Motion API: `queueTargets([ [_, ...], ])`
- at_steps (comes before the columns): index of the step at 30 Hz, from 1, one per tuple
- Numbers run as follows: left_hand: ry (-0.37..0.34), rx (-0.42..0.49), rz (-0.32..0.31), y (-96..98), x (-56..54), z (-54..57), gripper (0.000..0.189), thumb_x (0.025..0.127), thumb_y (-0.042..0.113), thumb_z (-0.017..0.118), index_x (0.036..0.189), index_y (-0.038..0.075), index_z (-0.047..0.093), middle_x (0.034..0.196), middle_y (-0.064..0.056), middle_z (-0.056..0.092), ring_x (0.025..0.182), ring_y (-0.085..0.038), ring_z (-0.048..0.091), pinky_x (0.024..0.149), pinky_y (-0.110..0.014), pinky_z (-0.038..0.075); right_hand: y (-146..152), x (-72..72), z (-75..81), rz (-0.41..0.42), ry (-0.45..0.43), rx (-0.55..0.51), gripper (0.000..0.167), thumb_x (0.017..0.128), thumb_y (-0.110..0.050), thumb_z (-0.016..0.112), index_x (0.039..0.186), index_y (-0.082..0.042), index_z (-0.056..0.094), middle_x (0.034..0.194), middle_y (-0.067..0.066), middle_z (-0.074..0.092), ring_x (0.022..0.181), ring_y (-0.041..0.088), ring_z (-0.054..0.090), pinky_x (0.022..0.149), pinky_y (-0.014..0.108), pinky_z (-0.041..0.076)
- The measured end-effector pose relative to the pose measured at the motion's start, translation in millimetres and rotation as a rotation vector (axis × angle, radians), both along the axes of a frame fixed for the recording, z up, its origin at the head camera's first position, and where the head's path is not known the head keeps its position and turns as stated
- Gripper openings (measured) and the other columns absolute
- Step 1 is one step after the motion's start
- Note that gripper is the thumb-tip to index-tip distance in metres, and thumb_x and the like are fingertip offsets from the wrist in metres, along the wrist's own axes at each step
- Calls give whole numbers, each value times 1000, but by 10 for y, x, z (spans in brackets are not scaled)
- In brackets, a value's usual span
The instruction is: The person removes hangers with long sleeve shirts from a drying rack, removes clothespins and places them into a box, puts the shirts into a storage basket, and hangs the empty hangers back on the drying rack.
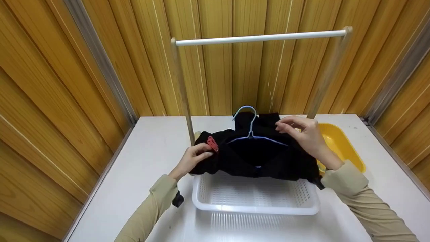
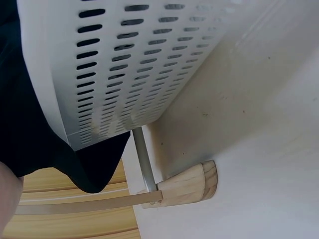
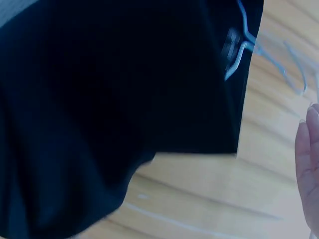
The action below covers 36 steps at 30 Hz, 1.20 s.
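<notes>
A black garment (image 1: pixel 235 163) hangs spread over a blue wire hanger (image 1: pixel 251 134), its hook standing up from the neck opening. At the garment's left shoulder, my left hand (image 1: pixel 190 160) pinches the cloth between thumb and fingers. A red clothespin (image 1: pixel 212 143) sits on the cloth right at those fingertips. My right hand (image 1: pixel 304 136) is raised over the garment's right shoulder, fingers loosely bent and nothing between them. In the right wrist view, black cloth fills much of the picture, with the hanger wire by its edge and the fingers (image 3: pixel 305 164) at the far right.
Below the garment stands a white perforated basket (image 1: pixel 255 210). A rack with a white bar (image 1: pixel 262 38) rises behind, on wooden feet (image 2: pixel 187 184). A yellow tray (image 1: pixel 349 148) lies to the right, partly behind the right arm. Wood-look walls (image 1: pixel 218 74) enclose the white table (image 1: pixel 151 141).
</notes>
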<state>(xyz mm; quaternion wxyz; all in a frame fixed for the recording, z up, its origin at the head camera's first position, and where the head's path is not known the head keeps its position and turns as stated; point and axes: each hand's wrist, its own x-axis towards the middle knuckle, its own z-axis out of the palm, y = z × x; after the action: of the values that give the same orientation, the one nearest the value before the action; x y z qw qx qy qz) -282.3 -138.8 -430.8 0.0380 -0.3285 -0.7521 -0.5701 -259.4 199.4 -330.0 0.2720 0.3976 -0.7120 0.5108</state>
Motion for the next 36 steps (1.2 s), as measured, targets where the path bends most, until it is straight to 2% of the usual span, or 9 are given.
queueTargets([
  [10, 4, 2, -3, 16, -4, 1, 9, 86, -4, 57, 93, -9, 59, 89, -17, 62, 83, -20, 55, 75, -29, 42, -311, 81, -1, 43, 133, 96, 22, 68, 22, 65, 82, 5, 65, 78, 11, 64, 69, 17, 60, 64, 19, 46],
  [14, 7, 6, 2, 17, 3, 4, 10, 85, -5, 58, 94, -10, 59, 89, -17, 62, 83, -20, 55, 75, -29, 42, -430, 95, 6, 91, 208, 142, 25, 65, 22, 66, 83, 4, 65, 79, 9, 63, 70, 18, 59, 66, 20, 46],
  [17, 14, 10, 6, 14, 5, 5, 9, 85, -5, 58, 93, -10, 59, 88, -16, 62, 83, -20, 55, 75, -29, 42, -520, 94, 4, 132, 230, 158, 26, 64, 22, 66, 83, 4, 64, 79, 10, 63, 71, 21, 59, 67, 23, 46],
  [22, 28, 6, 6, 13, 3, 5, 9, 85, -5, 58, 93, -10, 59, 88, -16, 62, 83, -20, 54, 75, -28, 42, -663, 29, -81, 182, 220, 176, 24, 66, 18, 69, 86, 5, 64, 83, 12, 63, 75, 24, 59, 67, 29, 47],
  [29, 16, -6, 2, 28, -2, 18, 9, 86, -5, 57, 94, -9, 59, 89, -17, 62, 83, -21, 55, 75, -28, 43, -807, -108, -237, 219, 244, 244, 20, 75, 1, 71, 94, 0, 64, 92, 6, 63, 85, 20, 56, 76, 28, 42],
  [32, 10, -3, 8, 27, -4, 14, 10, 85, -5, 57, 94, -10, 59, 89, -17, 62, 83, -20, 54, 75, -28, 42, -863, -112, -250, 212, 201, 286, 20, 80, -7, 69, 98, -2, 64, 96, 4, 62, 90, 17, 54, 78, 30, 41],
  [36, 8, 7, 18, 19, -2, 5, 10, 85, -5, 57, 94, -10, 59, 89, -17, 61, 82, -19, 54, 75, -28, 42, -960, -94, -238, 172, 130, 382, 27, 83, -19, 67, 104, -4, 61, 101, 1, 59, 96, 15, 51, 81, 30, 40],
])
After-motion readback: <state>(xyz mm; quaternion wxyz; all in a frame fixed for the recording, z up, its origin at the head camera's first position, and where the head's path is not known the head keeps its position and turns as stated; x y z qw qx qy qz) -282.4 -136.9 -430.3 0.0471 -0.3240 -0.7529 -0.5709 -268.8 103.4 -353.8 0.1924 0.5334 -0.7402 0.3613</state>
